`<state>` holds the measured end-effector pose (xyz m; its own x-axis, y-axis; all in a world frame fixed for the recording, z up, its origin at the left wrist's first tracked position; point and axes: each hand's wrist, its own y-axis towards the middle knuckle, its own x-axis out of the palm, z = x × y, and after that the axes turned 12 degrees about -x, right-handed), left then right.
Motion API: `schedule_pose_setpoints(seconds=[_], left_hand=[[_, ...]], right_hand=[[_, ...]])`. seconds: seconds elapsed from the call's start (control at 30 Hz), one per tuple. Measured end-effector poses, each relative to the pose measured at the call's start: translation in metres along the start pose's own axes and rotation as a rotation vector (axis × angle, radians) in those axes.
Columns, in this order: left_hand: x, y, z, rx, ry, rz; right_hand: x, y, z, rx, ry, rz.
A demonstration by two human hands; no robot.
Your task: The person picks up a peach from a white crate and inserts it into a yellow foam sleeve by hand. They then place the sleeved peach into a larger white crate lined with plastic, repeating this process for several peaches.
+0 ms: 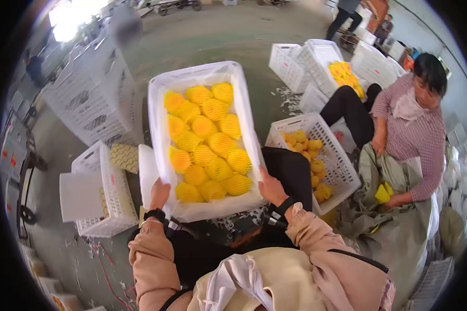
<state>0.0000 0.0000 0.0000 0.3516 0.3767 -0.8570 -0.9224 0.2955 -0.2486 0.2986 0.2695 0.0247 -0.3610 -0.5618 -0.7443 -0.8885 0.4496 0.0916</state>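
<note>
A white foam box (246, 124) lined with thin white sheet is in front of me, over my lap. Several round fruits in yellow foam net sleeves (204, 126) lie in rows inside it. My left hand (159, 194) grips the box at its near left corner, fingers partly hidden by the wall. At the near right corner, my right hand (271, 187) holds the opposite side, its fingertips also out of sight. Beside my right leg stands a white plastic crate (342, 158) with unwrapped orange-yellow fruits (316, 166), perhaps peaches.
To the left are a crate (120, 207) with a patterned tray (124, 158) and tall stacked crates (96, 88). A seated co-worker (412, 124) on the right holds a yellow sleeve (384, 193) over a large sack (394, 233). Another box of wrapped fruit (345, 78) stands behind.
</note>
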Motion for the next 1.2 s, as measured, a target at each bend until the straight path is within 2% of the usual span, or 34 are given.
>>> schedule_pose_setpoints(seconds=[0.07, 0.1, 0.17, 0.2, 0.23, 0.27, 0.3, 0.4, 0.47, 0.5, 0.53, 0.57, 0.67, 0.73, 0.83, 0.93, 1.0, 1.07, 1.13, 1.17, 1.2], left_hand=[[0.005, -0.001, -0.005, -0.046, -0.013, 0.006], [0.006, 0.011, -0.014, -0.053, -0.033, -0.017], [0.041, 0.019, -0.051, -0.104, 0.035, 0.090], [0.029, 0.018, 0.009, -0.104, 0.080, 0.200], [0.001, -0.014, 0.047, -0.069, 0.072, 0.269], [0.001, -0.007, 0.042, 0.163, -0.085, 0.395], [-0.004, -0.009, 0.050, 0.276, -0.206, 0.439], [-0.001, -0.027, 0.076, 0.441, -0.229, 0.440], [0.007, -0.033, 0.076, 0.233, -0.423, 0.020], [0.006, -0.037, 0.078, 0.238, -0.417, 0.018], [0.004, -0.045, 0.086, 0.207, -0.436, -0.085], [0.004, -0.052, 0.091, 0.173, -0.455, -0.186], [0.005, -0.060, 0.097, 0.240, -0.314, -0.207], [0.008, -0.056, 0.092, 0.254, -0.279, -0.245], [0.009, -0.063, 0.093, 0.252, -0.217, -0.292], [0.007, -0.071, 0.093, 0.238, -0.154, -0.292], [0.011, -0.071, 0.093, 0.243, -0.127, -0.287], [0.016, -0.061, 0.079, 0.219, -0.157, -0.288], [0.018, -0.070, 0.080, 0.214, -0.153, -0.242], [0.021, -0.075, 0.081, 0.211, -0.156, -0.203], [0.024, -0.075, 0.079, 0.216, -0.136, -0.175]], right_hand=[[-0.010, -0.002, -0.017, 0.218, -0.037, -0.176], [-0.019, -0.009, -0.027, -0.013, -0.020, 0.008], [-0.025, -0.034, -0.036, -0.206, -0.012, 0.226], [-0.038, -0.022, -0.022, -0.323, -0.122, 0.387], [-0.049, -0.027, -0.035, -0.319, -0.141, 0.392], [-0.056, -0.038, -0.045, -0.286, -0.115, 0.452], [-0.063, -0.045, -0.049, -0.274, -0.086, 0.511], [-0.088, -0.082, -0.028, -0.220, -0.274, 0.508], [-0.097, -0.116, -0.008, -0.154, -0.360, 0.541], [-0.108, -0.131, 0.003, -0.086, -0.353, 0.486], [-0.119, -0.149, 0.019, -0.051, -0.503, 0.521], [-0.133, -0.167, 0.030, 0.069, -0.556, 0.509], [-0.176, -0.222, 0.084, 0.312, -0.735, 0.530], [-0.196, -0.256, 0.110, 0.410, -0.898, 0.634], [-0.207, -0.280, 0.125, 0.439, -0.755, 0.691], [-0.171, -0.268, 0.138, 0.376, -0.298, 0.503], [-0.114, -0.277, 0.185, 0.303, -0.143, 0.066], [-0.040, -0.283, 0.242, 0.296, -0.435, -0.384], [-0.029, -0.267, 0.220, 1.038, -0.030, -0.067], [-0.014, -0.271, 0.229, 1.029, -0.025, -0.076], [0.004, -0.278, 0.245, 1.099, -0.001, 0.110]])
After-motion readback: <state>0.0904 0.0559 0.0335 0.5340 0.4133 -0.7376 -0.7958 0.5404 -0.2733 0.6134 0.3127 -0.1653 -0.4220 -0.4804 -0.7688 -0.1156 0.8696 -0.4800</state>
